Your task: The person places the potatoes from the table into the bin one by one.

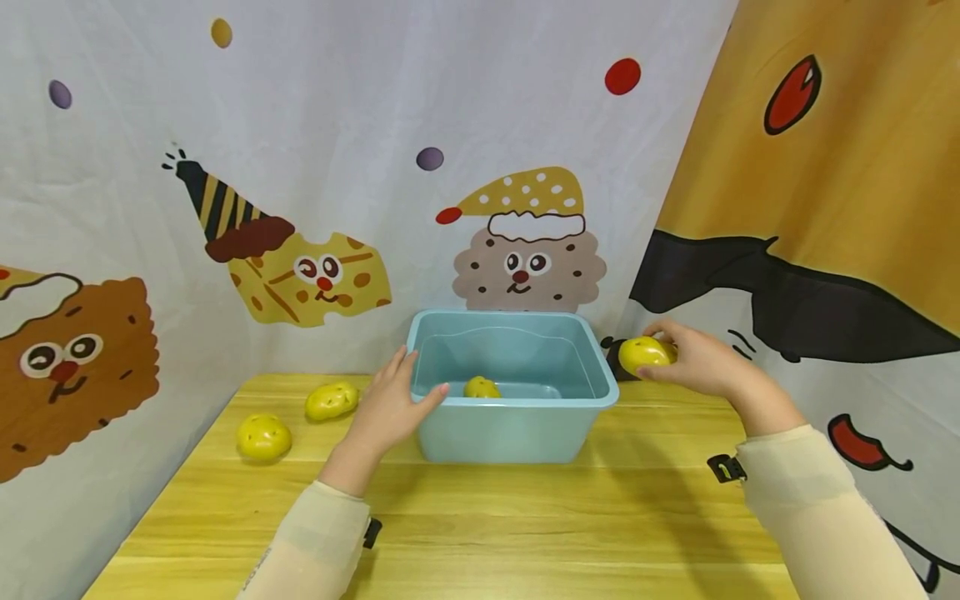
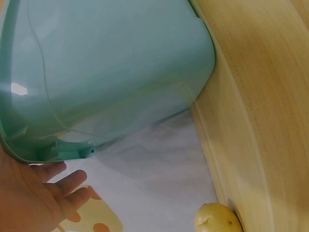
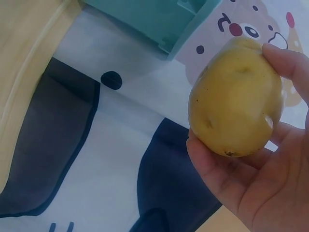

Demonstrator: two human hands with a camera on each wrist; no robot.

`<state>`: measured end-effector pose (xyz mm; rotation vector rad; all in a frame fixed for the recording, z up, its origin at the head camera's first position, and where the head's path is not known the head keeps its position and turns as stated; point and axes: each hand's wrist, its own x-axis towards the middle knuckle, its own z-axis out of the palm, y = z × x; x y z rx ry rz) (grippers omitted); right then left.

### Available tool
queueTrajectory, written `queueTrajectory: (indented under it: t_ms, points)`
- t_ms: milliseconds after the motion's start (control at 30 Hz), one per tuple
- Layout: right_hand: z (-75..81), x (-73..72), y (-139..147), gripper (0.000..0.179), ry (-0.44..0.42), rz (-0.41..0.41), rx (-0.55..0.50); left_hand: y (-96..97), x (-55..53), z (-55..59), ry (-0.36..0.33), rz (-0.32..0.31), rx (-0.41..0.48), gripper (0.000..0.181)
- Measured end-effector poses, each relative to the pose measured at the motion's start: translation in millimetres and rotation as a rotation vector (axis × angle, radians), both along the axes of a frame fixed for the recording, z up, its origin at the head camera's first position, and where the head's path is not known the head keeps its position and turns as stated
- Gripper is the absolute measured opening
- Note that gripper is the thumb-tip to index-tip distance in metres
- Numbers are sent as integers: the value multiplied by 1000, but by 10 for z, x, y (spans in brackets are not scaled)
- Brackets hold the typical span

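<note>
Gripping smooth potato [image 1: 643, 357], right hand [image 1: 692, 358] hovers beside glossy blue bin [image 1: 540, 435]; left hand [image 1: 387, 407], fingers extended, at its rim [image 1: 525, 403]. Front wall [image 1: 480, 435] part-hides second potato [image 1: 481, 387]; round potato [image 1: 264, 438], oblong potato [image 1: 332, 401] lie left on wood-grained surface [image 1: 480, 529]

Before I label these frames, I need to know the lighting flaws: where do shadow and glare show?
Head: a soft shadow on the table, right of the bin; left wrist: a bright glare spot on the bin's wall; right wrist: a small highlight on the held potato.
</note>
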<state>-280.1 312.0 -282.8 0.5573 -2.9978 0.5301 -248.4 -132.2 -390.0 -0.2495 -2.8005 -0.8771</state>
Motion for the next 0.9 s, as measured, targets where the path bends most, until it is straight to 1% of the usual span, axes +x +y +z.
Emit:
queueTrajectory:
  t_ms: [133,267,367,567,900]
  points:
    - [46,-11,-44,61,0,-3,7,-1,-1,0,2,1,1,94]
    - [92,-14,-91,65,-10,-1,11,-2,-5,0,0,4,-10,97]
    - [122,-14,-130,63,-19,6,11,-5,-9,-3,-3,4,-15,99]
    - [174,-13,-193,61,-38,4,7,-5,-15,-9,-6,5,-7,93]
    - [238,-38,-307,60,-18,24,18,-7,-17,-6,-4,1,-15,99]
